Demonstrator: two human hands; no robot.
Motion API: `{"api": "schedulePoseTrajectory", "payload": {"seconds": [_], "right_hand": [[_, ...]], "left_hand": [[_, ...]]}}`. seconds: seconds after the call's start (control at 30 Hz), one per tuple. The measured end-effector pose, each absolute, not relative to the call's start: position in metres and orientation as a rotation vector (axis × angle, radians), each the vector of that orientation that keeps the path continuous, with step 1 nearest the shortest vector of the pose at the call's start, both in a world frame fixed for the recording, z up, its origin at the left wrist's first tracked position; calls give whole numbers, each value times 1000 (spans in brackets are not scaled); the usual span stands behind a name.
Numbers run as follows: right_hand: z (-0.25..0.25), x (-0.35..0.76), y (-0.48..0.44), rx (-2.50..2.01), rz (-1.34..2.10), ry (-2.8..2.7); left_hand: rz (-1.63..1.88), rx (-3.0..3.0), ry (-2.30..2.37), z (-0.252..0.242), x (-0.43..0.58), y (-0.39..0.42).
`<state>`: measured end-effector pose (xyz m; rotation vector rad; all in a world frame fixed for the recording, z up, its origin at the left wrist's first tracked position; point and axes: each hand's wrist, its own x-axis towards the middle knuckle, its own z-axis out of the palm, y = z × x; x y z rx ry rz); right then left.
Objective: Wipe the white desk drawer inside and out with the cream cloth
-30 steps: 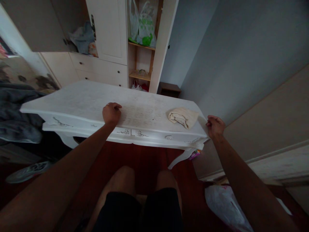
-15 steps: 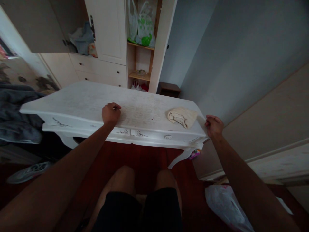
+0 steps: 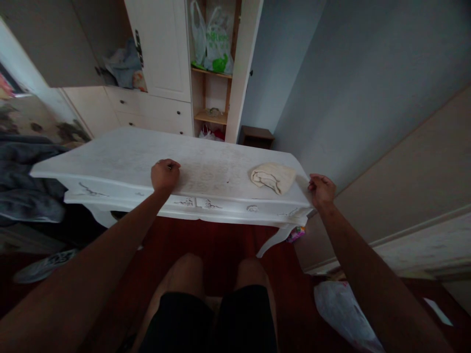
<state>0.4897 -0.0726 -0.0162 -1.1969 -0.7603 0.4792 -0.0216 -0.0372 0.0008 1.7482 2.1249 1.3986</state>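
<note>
A white table (image 3: 140, 152) with carved drawer fronts stands across the view, its top smudged with grey marks. My left hand (image 3: 165, 176) is closed in a loose fist at the front of the tabletop, left of the middle. A small dark spot shows among its fingers, too small to make out. Beside the table's right end is my right hand (image 3: 322, 190), fingers curled in and pressed together; whatever they hold, if anything, is hidden. On the right part of the top lies a folded cream cloth (image 3: 275, 177), apart from both hands.
Behind the table stands a white wardrobe (image 3: 162, 49) with open doors and plastic bags (image 3: 218, 46) on a shelf. Dark grey fabric (image 3: 25, 176) is heaped at left. A plastic bag (image 3: 342, 314) lies on the red floor at lower right. A wall runs along the right.
The view has shifted slightly, so the table, cloth and hands appear a little further left. Both hands keep their closed shape, and the cloth stays in its place on the table.
</note>
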Motion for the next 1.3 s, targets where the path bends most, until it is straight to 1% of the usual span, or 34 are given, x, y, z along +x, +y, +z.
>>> {"api": "schedulePoseTrajectory", "payload": {"seconds": [0.4, 0.6, 0.83, 1.0, 1.13, 1.2, 1.3], "right_hand": [[-17, 486, -73, -1189, 456, -782], [-16, 485, -73, -1193, 466, -774], [-13, 482, -75, -1210, 476, -763], [-12, 480, -76, -1244, 460, -771], [-13, 481, -76, -1257, 445, -789], [-13, 481, -76, -1269, 444, -799], [-14, 482, -75, -1271, 447, -800]], "left_hand": [[1457, 1741, 2131, -1, -24, -37], [1568, 1631, 2107, -4, -25, -39], [1860, 1316, 1878, -4, -7, -63], [2019, 995, 1616, -10, 27, -105], [1881, 983, 1464, -33, 67, -152], [1710, 1005, 1341, -46, 92, -169], [1326, 946, 1201, -61, 126, -179]]}}
